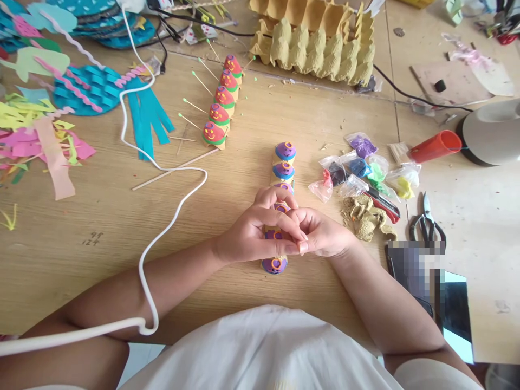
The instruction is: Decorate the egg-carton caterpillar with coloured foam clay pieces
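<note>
My left hand (pixel 260 227) and my right hand (pixel 323 233) meet with pinched fingertips above a strip of egg-carton cups (pixel 284 170). Whatever lies between the fingertips is too small or hidden to name. The strip carries purple and blue clay with orange rings and small faces; its middle is partly covered by my hands. Farther off stands a second carton strip (pixel 219 114), dressed in red and green clay with smiling faces. Thin sticks with pale green tips project from its side.
A white cable (pixel 174 214) loops across the table on the left. Bagged coloured clay (pixel 361 146), carton scraps (pixel 363 216), a utility knife (pixel 384 205) and scissors (pixel 426 222) lie at right. Behind are egg cartons (pixel 317 51); paper crafts (pixel 87 89) fill the far left.
</note>
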Action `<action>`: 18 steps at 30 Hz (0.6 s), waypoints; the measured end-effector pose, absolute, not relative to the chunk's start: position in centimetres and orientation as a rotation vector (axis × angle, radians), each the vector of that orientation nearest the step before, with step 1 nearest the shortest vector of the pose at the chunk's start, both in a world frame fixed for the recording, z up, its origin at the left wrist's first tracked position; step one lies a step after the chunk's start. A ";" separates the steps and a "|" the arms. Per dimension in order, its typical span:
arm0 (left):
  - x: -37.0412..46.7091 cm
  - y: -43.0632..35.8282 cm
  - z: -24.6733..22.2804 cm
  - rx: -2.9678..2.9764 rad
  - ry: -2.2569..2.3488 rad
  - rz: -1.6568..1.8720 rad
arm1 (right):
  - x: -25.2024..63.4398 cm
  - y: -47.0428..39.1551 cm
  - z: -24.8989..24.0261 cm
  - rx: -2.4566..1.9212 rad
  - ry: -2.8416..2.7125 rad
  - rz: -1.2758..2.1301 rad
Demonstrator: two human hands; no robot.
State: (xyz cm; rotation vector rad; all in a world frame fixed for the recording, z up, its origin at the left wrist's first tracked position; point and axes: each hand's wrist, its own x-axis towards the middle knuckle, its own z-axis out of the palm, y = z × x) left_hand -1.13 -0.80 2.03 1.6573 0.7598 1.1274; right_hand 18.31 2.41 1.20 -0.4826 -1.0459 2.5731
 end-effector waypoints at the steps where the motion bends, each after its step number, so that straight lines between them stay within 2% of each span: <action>1: -1.1 -0.8 2.0 1.657 0.756 1.123 | 18.3 2.4 1.2 -0.464 -1.042 2.573; 18: -1.2 -1.0 2.4 1.680 0.748 1.098 | 18.3 2.5 1.8 -0.418 -1.168 2.569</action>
